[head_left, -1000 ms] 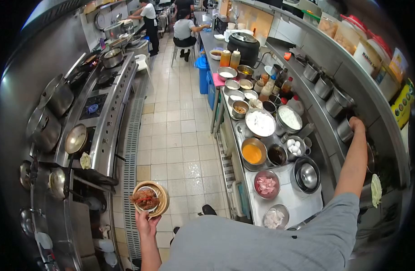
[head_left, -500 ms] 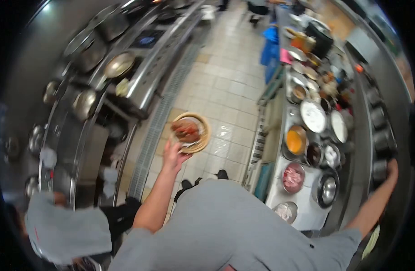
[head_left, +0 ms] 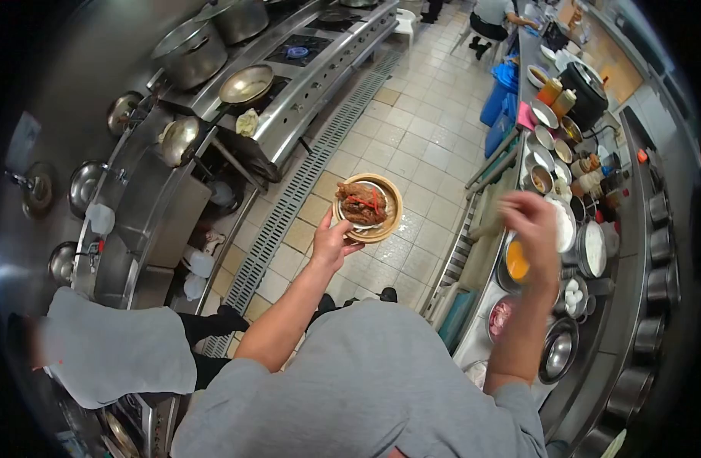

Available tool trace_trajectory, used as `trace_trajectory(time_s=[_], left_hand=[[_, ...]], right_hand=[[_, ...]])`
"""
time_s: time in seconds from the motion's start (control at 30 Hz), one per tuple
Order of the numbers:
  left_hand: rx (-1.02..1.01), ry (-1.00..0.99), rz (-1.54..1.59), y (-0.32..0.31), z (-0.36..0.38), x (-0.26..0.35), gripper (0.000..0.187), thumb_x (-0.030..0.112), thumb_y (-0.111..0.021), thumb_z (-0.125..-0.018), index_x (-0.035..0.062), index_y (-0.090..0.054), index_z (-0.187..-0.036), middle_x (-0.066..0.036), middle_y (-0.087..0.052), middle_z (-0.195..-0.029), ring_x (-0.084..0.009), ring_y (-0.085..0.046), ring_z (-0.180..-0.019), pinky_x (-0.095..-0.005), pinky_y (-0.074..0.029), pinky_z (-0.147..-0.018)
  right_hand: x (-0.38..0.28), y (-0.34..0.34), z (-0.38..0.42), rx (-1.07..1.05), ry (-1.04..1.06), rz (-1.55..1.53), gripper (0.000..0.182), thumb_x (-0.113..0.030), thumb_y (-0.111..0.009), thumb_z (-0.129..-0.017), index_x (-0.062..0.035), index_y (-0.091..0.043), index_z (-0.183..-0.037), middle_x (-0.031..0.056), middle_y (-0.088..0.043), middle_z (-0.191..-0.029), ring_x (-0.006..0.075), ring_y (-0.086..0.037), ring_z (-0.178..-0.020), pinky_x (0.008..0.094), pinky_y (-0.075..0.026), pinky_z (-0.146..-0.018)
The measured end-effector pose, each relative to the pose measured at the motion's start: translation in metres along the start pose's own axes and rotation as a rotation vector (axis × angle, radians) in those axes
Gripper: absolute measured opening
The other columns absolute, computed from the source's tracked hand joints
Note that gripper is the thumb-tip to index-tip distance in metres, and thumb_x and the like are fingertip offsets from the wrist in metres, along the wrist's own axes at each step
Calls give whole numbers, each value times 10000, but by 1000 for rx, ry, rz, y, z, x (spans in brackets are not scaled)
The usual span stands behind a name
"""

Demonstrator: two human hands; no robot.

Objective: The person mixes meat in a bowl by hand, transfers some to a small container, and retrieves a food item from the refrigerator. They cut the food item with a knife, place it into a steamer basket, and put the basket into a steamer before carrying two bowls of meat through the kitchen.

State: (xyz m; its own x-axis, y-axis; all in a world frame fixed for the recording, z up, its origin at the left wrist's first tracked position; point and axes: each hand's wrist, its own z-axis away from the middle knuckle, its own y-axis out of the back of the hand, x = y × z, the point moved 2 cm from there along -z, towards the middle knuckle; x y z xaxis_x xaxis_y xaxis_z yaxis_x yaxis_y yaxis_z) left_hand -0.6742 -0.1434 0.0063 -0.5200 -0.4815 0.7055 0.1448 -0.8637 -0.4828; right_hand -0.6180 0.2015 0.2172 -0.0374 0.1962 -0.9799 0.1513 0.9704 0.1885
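My left hand (head_left: 332, 244) grips the near-left rim of a round bamboo steamer basket (head_left: 395, 221), thumb on top, holding it level above the floor. Inside the basket, a small pale dish carries brown, glazed pieces of food (head_left: 356, 211) topped with red strips (head_left: 372, 201). My right hand (head_left: 531, 221) is raised over the counter on the right, in front of bowls of white and orange contents. Motion smears its fingers, which look partly bent, and nothing can be made out in them.
Along the right runs a counter with an orange-filled bowl (head_left: 518, 262), a bowl of eggs (head_left: 572, 296) and sauce bottles (head_left: 563, 103). Stoves with a wok (head_left: 246, 84) line the left. A person in a grey shirt (head_left: 121, 351) is close on my left; another sits far back.
My right hand has come away from the metal pots on the right-hand shelf and swung left over the counter. The steamer basket, still in my left hand, appears further right and slightly higher.
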Motion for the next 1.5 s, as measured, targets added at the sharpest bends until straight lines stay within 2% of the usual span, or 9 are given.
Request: trace_trajectory(time_s=[0.07, 0.17, 0.23, 0.47, 0.63, 0.87, 1.17, 1.3, 1.5], left_hand=[[2, 10, -11, 0, 11, 2, 797, 28, -546, -862, 255, -288, -1581, -141, -618, -1197, -307, -697, -924, -516, -594, -795], [35, 3, 18, 2, 30, 6, 763, 36, -537, -863, 276, -339, -1560, -117, -618, -1194, -280, -693, -907, -511, -586, -797], [62, -20, 24, 14, 38, 6, 698, 45, -522, -881, 246, -363, -1531, -85, -604, -1208, -300, -702, -923, -504, -606, -786], [288, -109, 165, 74, 70, 24, 781, 13, -547, -861, 246, -331, -1574, -98, -624, -1167, -228, -694, -842, -442, -623, -736], [360, -192, 207, 134, 90, 46, 785, 21, -532, -860, 249, -313, -1579, -119, -599, -1254, -289, -716, -921, -481, -624, -792], [457, -274, 205, 222, 123, 97, 775, 13, -561, -855, 195, -328, -1571, -110, -622, -1258, -270, -721, -956, -447, -642, -768], [685, -372, 398, 327, 161, 99, 834, 47, -627, -841, 236, -309, -1588, -61, -690, -1116, -224, -707, -956, -467, -616, -756], [814, -475, 539, 364, 194, 94, 830, 40, -625, -836, 222, -311, -1582, -107, -656, -1224, -262, -713, -963, -469, -620, -788], [1068, -535, 735, 408, 249, 77, 814, 47, -628, -857, 215, -310, -1588, -93, -681, -1110, -213, -703, -820, -433, -621, -699]], right_hand=[[23, -84, -30, -123, 128, 285, 123, -58, -696, -883, 14, -719, -980, 85, -718, -809, 136, -673, -737, 281, -556, -688], [43, -177, -52, -346, 384, 418, 160, -49, -655, -845, 0, -721, -983, 218, -709, -897, 358, -699, -824, 421, -570, -755], [63, -217, -61, -441, 597, 539, 168, -48, -631, -835, -8, -726, -968, 228, -701, -894, 387, -686, -842, 470, -557, -771], [63, -317, -72, -728, 674, 619, 162, -31, -631, -808, -51, -752, -914, 175, -697, -859, 380, -659, -865, 457, -549, -786], [44, -382, -92, -790, 737, 364, 205, 33, -657, -781, -67, -775, -915, 133, -684, -987, 316, -625, -1014, 386, -523, -881], [31, -505, -104, -938, 709, 477, 165, 0, -669, -791, -46, -774, -910, 152, -703, -995, 338, -643, -1020, 413, -509, -929], [28, -674, -53, -1247, 973, 703, 180, -138, -600, -861, -44, -746, -811, 162, -718, -994, 344, -653, -998, 449, -510, -933], [16, -750, -11, -1418, 1112, 578, 153, -128, -622, -839, -37, -742, -811, 163, -710, -964, 343, -650, -976, 451, -518, -913], [10, -857, 66, -1840, 1155, 442, 158, -145, -641, -814, -35, -752, -789, 161, -715, -1038, 377, -628, -1026, 439, -499, -952]])
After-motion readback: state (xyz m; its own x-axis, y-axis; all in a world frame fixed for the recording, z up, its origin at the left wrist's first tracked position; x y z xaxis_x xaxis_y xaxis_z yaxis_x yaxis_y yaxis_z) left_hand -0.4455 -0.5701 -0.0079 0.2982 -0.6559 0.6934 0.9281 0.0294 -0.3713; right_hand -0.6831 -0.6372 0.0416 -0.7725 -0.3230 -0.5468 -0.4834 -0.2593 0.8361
